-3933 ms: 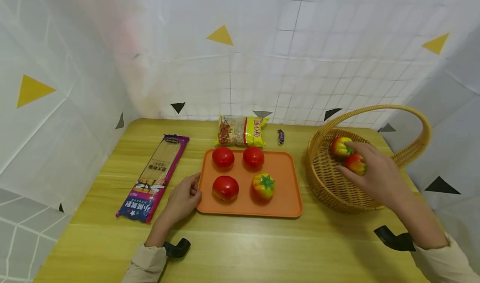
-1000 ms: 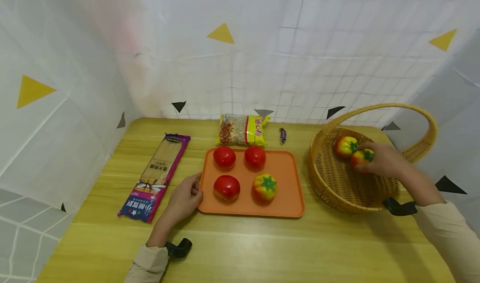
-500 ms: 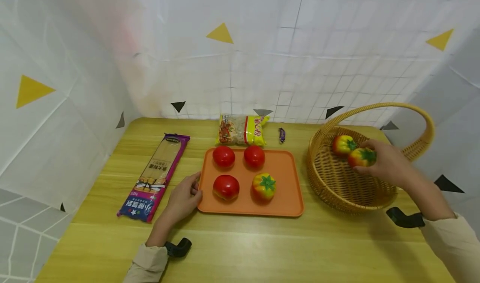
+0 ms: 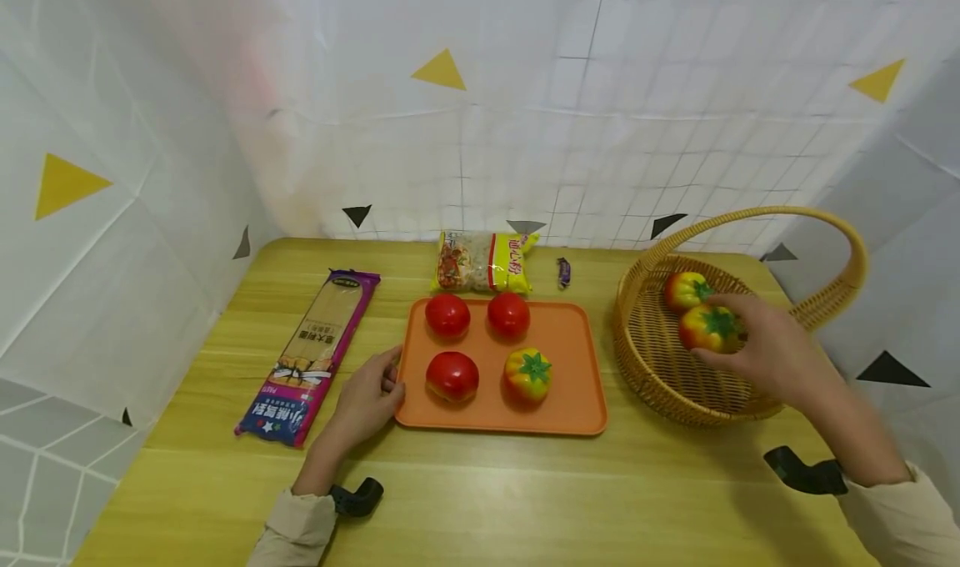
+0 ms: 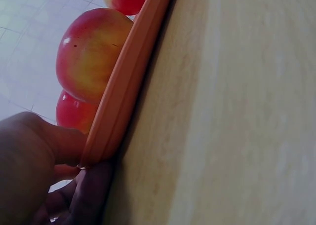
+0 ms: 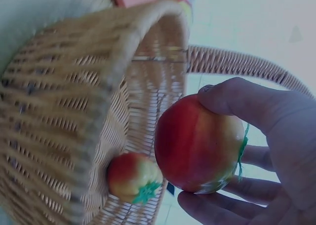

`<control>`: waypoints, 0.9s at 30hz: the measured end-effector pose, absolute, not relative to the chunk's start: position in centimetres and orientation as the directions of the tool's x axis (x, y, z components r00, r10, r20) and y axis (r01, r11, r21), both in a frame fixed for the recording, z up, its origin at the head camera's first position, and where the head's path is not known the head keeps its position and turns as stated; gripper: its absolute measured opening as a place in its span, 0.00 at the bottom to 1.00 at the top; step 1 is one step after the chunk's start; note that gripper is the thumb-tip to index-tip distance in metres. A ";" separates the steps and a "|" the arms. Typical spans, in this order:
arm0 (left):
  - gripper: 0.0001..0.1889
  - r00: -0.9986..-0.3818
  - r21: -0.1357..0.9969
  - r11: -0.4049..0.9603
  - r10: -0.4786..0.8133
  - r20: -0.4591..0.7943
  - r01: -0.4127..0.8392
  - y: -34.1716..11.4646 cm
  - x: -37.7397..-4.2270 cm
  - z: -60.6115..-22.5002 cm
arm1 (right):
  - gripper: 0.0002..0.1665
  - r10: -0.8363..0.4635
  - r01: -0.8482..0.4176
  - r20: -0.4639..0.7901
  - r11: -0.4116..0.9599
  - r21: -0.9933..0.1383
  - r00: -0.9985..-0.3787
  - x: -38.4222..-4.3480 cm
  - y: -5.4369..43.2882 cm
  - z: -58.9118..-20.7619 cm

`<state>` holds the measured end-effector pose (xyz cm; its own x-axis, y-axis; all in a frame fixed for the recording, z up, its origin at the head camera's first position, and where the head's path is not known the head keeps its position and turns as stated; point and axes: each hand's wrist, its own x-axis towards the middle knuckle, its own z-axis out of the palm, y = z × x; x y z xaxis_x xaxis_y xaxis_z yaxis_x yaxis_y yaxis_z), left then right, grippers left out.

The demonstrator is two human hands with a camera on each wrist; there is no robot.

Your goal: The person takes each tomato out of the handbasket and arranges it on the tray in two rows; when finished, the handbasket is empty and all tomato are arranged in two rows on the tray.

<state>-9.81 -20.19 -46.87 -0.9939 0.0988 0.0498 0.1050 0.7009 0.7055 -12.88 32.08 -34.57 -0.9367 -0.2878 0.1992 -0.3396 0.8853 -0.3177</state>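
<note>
My right hand (image 4: 780,352) grips a red-and-yellow tomato-like toy fruit (image 4: 707,328) with a green leafy top, thumb and fingers curled round it above the wicker basket (image 4: 637,375). The right wrist view shows this held fruit (image 6: 197,141) apart from a similar fruit (image 6: 129,178) lying inside. At the tray's left edge, my left hand (image 4: 369,400) pinches the orange tray (image 4: 573,367), thumb above the rim and fingers below. On the tray are three red round toy fruits, one of them a red fruit (image 4: 452,375) at front left, and another yellow-and-red leafy-topped fruit (image 4: 527,375).
A long pasta packet (image 4: 311,354) lies left of the tray. Behind the tray sit a yellow-ended bag (image 4: 480,263) of pasta and a small purple wrapped piece (image 4: 564,273). The basket's tall handle (image 4: 787,211) arches over the basket. White patterned sheeting (image 4: 480,150) stands behind the table.
My right hand has taken hold of the nearer fruit in the basket and raised it, moving it slightly left and toward me. My left hand and the tray have stayed put.
</note>
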 end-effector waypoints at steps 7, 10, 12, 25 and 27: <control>0.31 -0.994 0.710 0.696 0.097 0.052 0.106 -20.2 -9.8 -46.9 | 0.43 -0.327 -0.405 0.274 0.861 -0.308 -0.904 -11.7 30.5 -34.2; 0.31 -0.994 0.709 0.698 0.095 0.051 0.103 -20.2 -9.8 -46.9 | 0.43 -0.340 -0.425 0.299 0.856 -0.294 -0.892 -11.3 29.9 -34.0; 0.31 -0.994 0.709 0.698 0.093 0.050 0.101 -20.2 -9.8 -46.9 | 0.43 -0.344 -0.435 0.317 0.854 -0.285 -0.884 -11.1 29.6 -34.0; 0.31 -0.994 0.719 0.687 0.095 0.059 0.108 -20.2 -9.7 -46.7 | 0.45 -0.361 -0.459 0.341 0.846 -0.273 -0.868 -10.1 28.0 -33.6; 0.31 -0.994 0.718 0.687 0.096 0.058 0.108 -20.2 -9.7 -46.7 | 0.46 -0.359 -0.462 0.345 0.840 -0.286 -0.867 -9.9 27.6 -33.5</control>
